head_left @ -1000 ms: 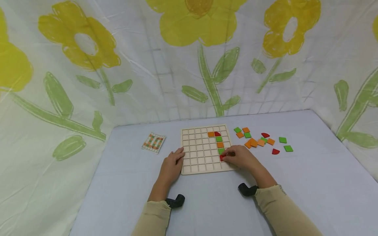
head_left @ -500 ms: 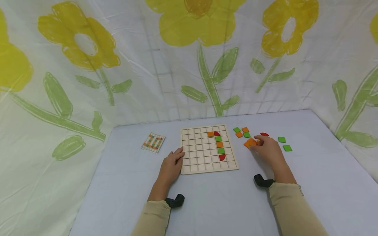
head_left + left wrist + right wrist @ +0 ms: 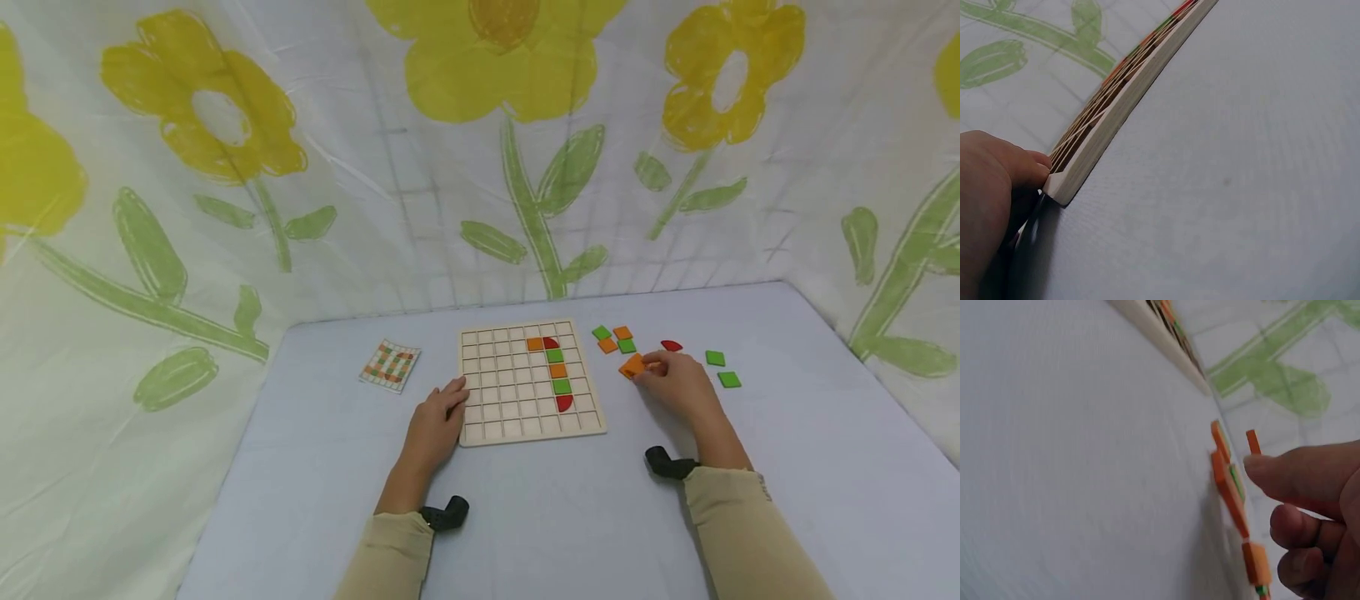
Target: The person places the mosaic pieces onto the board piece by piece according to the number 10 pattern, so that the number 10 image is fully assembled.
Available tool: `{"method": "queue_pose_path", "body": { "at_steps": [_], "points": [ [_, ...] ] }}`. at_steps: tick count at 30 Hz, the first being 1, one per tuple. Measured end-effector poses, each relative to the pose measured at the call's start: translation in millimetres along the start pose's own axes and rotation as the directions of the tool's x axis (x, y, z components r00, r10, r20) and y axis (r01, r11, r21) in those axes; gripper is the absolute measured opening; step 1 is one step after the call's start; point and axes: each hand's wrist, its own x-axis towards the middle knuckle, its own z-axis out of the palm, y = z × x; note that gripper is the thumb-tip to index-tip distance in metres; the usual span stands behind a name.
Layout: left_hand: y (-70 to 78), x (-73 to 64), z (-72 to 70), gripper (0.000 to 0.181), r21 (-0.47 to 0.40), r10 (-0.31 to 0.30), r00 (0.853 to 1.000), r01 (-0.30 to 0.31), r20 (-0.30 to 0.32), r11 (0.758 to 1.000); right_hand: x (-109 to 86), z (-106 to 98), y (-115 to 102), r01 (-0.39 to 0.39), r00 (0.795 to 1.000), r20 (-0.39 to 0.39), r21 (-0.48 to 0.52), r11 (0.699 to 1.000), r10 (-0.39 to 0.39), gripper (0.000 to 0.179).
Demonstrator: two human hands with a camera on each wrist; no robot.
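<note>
The wooden grid board (image 3: 502, 408) lies flat on the table. A column of orange, green and red pieces sits in its right part, with one orange square (image 3: 534, 344) beside the upper red quarter-circle (image 3: 551, 342). My left hand (image 3: 435, 422) rests on the board's left edge, its fingertips at the rim; the left wrist view shows the same hand (image 3: 991, 200) by the board's corner. Off the board's right side, my right hand (image 3: 678, 385) pinches an orange square tile (image 3: 1253, 442) between thumb and finger. Another orange tile (image 3: 1227, 490) lies on the table below it.
To the left of the board lies a pattern card (image 3: 390, 365) with coloured squares. Loose green tiles (image 3: 715, 357), several orange ones and a red quarter-circle (image 3: 671, 345) lie right of the board, some hidden by my right hand. A flower-printed cloth (image 3: 330, 167) hangs behind the table.
My right hand has let go of the red quarter-circle in the board's column, moved right to the loose tiles, and picked up an orange tile. My left hand has stayed at the board's edge.
</note>
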Motion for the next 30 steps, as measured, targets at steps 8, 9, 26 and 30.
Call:
{"method": "queue_pose_path", "body": {
  "at_steps": [8,9,26,30],
  "points": [
    [-0.8,-0.3,-1.6,0.030,-0.011,0.019,1.000,-0.019,-0.014,1.000,-11.6,35.1,-60.2,0.198,0.958,0.196,0.077,0.977,-0.209,0.030],
    [-1.1,-0.5,-1.3,0.030,-0.013,0.018,1.000,-0.018,-0.013,1.000,-12.7,40.2,-66.0,0.210,0.950,0.217,0.079,0.974,-0.223,0.029],
    [-1.5,0.0,1.2,0.029,0.021,0.029,0.999,-0.028,-0.020,0.999,-17.7,65.9,-84.9,0.253,0.934,0.249,0.045,0.966,-0.256,0.023],
    [-2.0,0.6,1.7,0.029,0.022,0.027,1.000,-0.027,-0.015,0.999,-17.4,66.2,-83.9,0.262,0.935,0.239,0.030,0.964,-0.262,0.021]
  ]
}}
